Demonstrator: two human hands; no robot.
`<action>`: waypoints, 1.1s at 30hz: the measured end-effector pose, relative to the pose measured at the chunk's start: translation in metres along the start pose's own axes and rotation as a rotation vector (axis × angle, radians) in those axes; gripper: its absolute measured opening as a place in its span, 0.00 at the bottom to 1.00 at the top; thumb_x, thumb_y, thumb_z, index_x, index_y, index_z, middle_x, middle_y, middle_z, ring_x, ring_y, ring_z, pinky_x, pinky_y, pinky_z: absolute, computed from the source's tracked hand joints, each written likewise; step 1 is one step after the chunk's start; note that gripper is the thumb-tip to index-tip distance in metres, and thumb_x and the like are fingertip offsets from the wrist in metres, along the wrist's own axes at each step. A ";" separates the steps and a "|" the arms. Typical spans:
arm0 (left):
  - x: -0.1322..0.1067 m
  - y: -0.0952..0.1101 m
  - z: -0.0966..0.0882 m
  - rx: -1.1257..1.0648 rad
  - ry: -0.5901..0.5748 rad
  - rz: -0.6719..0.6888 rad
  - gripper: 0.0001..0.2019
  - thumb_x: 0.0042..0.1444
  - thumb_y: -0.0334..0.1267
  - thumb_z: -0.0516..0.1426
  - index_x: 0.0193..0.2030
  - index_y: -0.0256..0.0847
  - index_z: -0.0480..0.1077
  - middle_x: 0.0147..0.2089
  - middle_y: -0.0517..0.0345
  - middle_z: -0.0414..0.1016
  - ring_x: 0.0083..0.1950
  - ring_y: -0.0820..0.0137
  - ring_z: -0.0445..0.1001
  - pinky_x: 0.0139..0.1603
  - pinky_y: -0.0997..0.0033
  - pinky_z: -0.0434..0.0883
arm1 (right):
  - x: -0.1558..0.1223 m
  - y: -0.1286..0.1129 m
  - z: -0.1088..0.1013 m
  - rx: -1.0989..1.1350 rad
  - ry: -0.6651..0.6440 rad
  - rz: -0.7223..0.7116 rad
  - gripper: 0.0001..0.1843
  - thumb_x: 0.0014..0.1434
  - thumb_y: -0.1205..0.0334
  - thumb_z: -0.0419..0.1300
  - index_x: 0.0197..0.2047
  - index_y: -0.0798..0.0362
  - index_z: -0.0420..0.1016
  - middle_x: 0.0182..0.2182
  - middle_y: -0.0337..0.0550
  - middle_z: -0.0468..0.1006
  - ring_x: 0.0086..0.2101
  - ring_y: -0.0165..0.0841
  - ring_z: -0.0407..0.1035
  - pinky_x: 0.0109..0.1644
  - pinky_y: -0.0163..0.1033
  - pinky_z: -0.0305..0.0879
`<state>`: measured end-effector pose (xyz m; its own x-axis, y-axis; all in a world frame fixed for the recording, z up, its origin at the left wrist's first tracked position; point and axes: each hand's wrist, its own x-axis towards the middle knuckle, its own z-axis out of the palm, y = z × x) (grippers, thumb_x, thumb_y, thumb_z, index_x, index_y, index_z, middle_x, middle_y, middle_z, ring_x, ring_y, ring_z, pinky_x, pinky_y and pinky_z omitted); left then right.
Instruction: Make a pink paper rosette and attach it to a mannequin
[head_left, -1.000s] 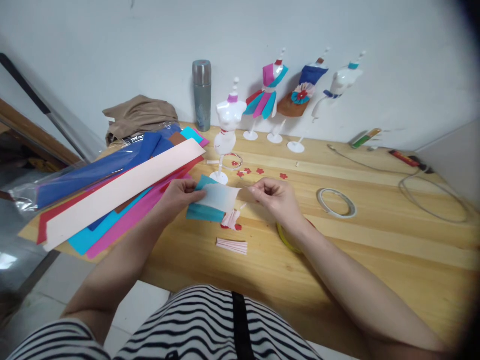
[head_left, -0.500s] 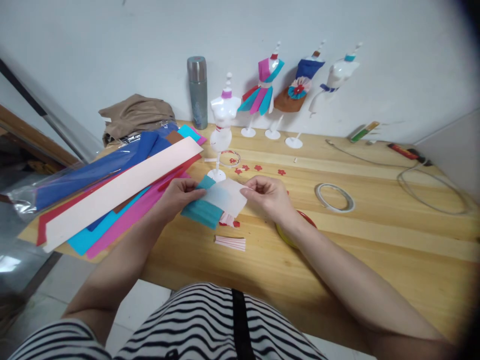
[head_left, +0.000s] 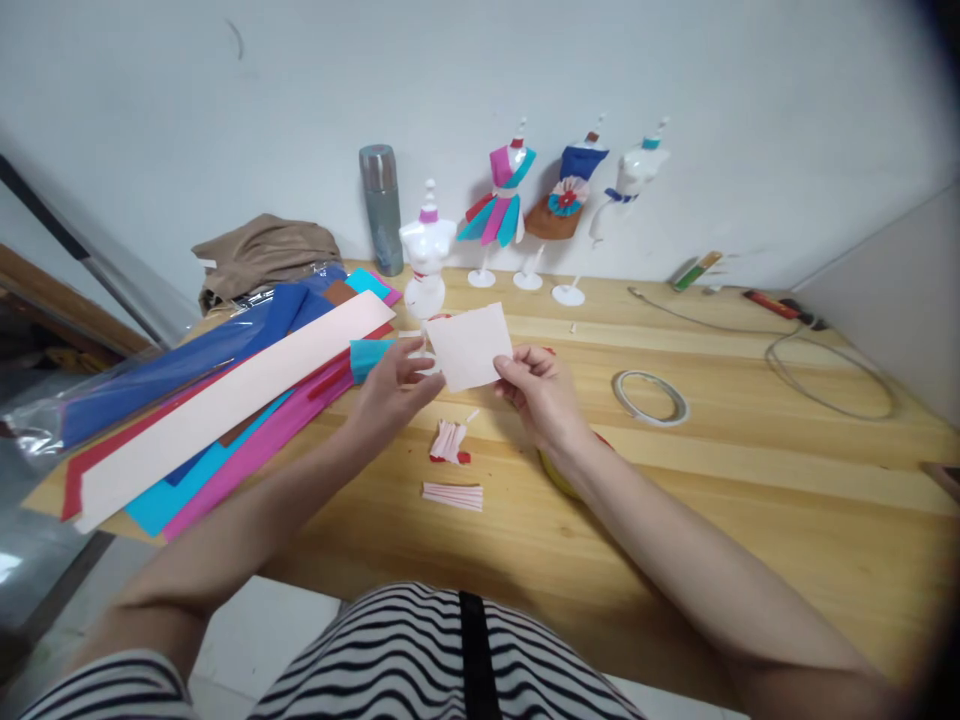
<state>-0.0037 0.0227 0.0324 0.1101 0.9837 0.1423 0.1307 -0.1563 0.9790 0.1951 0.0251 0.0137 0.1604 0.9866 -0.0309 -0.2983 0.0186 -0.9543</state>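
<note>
My right hand (head_left: 544, 392) pinches the lower right corner of a pale pink square of paper (head_left: 471, 348), held up over the table. At its left edge is my left hand (head_left: 394, 390), thumb and fingers apart; whether it touches the square I cannot tell. A teal piece (head_left: 369, 360) shows just behind the left hand, partly covered by it. Below the square, a gathered pink piece (head_left: 448, 440) rests with red scraps, and nearer me lies a pleated pink strip (head_left: 453, 496). A white mini mannequin (head_left: 427, 242) stands behind, its lower stand mostly hidden by the square.
Coloured strips (head_left: 240, 400) are heaped at the left, beside a brown cloth (head_left: 266, 255). A flask (head_left: 382, 215) and several dressed mannequins (head_left: 498, 205) stand along the wall. At the right lie a tape roll (head_left: 651, 398) and a cable (head_left: 780, 365). A yellow round thing (head_left: 556, 470) is partly under my right forearm.
The teal piece has come away from the pink square and is now left, behind my left hand. The left fingers have spread. My right hand has turned the square up, and the view has shifted.
</note>
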 end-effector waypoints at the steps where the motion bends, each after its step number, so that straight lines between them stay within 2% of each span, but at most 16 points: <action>1: 0.004 0.003 0.009 -0.114 -0.044 -0.072 0.22 0.52 0.44 0.64 0.53 0.42 0.71 0.43 0.51 0.81 0.39 0.67 0.79 0.39 0.67 0.75 | -0.001 -0.001 0.000 0.005 -0.006 -0.002 0.19 0.41 0.52 0.74 0.25 0.50 0.69 0.20 0.32 0.72 0.20 0.25 0.63 0.26 0.33 0.61; 4: 0.017 0.010 0.029 -0.326 -0.143 -0.185 0.17 0.47 0.40 0.66 0.44 0.37 0.74 0.35 0.54 0.80 0.31 0.70 0.76 0.31 0.71 0.74 | -0.002 -0.009 -0.002 0.000 -0.053 -0.012 0.17 0.43 0.52 0.73 0.27 0.51 0.70 0.22 0.33 0.73 0.22 0.26 0.65 0.28 0.34 0.63; 7: 0.028 0.015 0.039 -0.368 -0.227 -0.219 0.14 0.43 0.38 0.68 0.36 0.33 0.76 0.28 0.56 0.78 0.24 0.74 0.72 0.23 0.76 0.69 | 0.000 -0.021 -0.007 -0.051 -0.096 -0.084 0.19 0.44 0.54 0.72 0.37 0.51 0.72 0.25 0.34 0.76 0.24 0.28 0.68 0.29 0.34 0.64; 10: 0.035 0.016 0.043 -0.364 -0.282 -0.227 0.16 0.41 0.37 0.69 0.37 0.32 0.76 0.26 0.56 0.77 0.23 0.75 0.72 0.21 0.78 0.68 | 0.004 -0.034 -0.013 -0.159 -0.101 -0.170 0.24 0.44 0.56 0.71 0.42 0.48 0.67 0.23 0.32 0.76 0.21 0.29 0.67 0.26 0.35 0.62; 14: 0.041 0.009 0.044 -0.386 -0.234 -0.223 0.19 0.43 0.39 0.68 0.41 0.34 0.73 0.23 0.59 0.76 0.21 0.75 0.72 0.23 0.77 0.70 | 0.008 -0.042 -0.018 -0.254 -0.015 -0.255 0.22 0.48 0.56 0.69 0.41 0.47 0.63 0.18 0.27 0.70 0.18 0.27 0.62 0.23 0.33 0.57; 17: 0.043 0.003 0.045 -0.403 -0.182 -0.227 0.18 0.46 0.39 0.67 0.41 0.36 0.69 0.22 0.61 0.75 0.21 0.74 0.72 0.23 0.76 0.71 | 0.009 -0.041 -0.019 -0.295 0.002 -0.253 0.20 0.50 0.56 0.67 0.41 0.46 0.61 0.16 0.26 0.67 0.16 0.26 0.58 0.21 0.33 0.53; 20: 0.041 0.000 0.046 -0.423 -0.160 -0.212 0.15 0.45 0.36 0.66 0.35 0.39 0.64 0.24 0.62 0.75 0.23 0.73 0.73 0.25 0.74 0.73 | 0.009 -0.039 -0.018 -0.337 -0.026 -0.219 0.20 0.51 0.55 0.67 0.41 0.46 0.60 0.16 0.25 0.66 0.15 0.25 0.58 0.20 0.32 0.52; 24: 0.036 -0.002 0.049 -0.435 -0.099 -0.175 0.14 0.43 0.31 0.64 0.26 0.41 0.59 0.18 0.69 0.66 0.20 0.77 0.67 0.22 0.76 0.70 | 0.008 -0.040 -0.016 -0.346 -0.044 -0.200 0.20 0.50 0.56 0.66 0.40 0.46 0.60 0.16 0.26 0.67 0.16 0.26 0.58 0.21 0.33 0.53; 27: 0.035 -0.003 0.049 -0.463 -0.081 -0.207 0.14 0.42 0.31 0.64 0.27 0.41 0.59 0.19 0.69 0.66 0.20 0.77 0.67 0.22 0.76 0.69 | 0.008 -0.040 -0.016 -0.344 -0.051 -0.201 0.20 0.49 0.57 0.67 0.40 0.46 0.61 0.17 0.27 0.68 0.17 0.27 0.58 0.21 0.34 0.55; 33: 0.039 -0.004 0.045 -0.500 -0.104 -0.316 0.14 0.44 0.32 0.65 0.35 0.40 0.65 0.23 0.63 0.73 0.23 0.75 0.70 0.24 0.75 0.70 | 0.014 -0.040 -0.022 -0.370 -0.065 -0.246 0.15 0.49 0.58 0.67 0.37 0.47 0.65 0.16 0.28 0.67 0.17 0.27 0.58 0.22 0.35 0.54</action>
<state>0.0441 0.0575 0.0273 0.2409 0.9578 -0.1568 -0.3039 0.2279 0.9250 0.2295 0.0344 0.0451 0.1219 0.9683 0.2179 0.0998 0.2065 -0.9734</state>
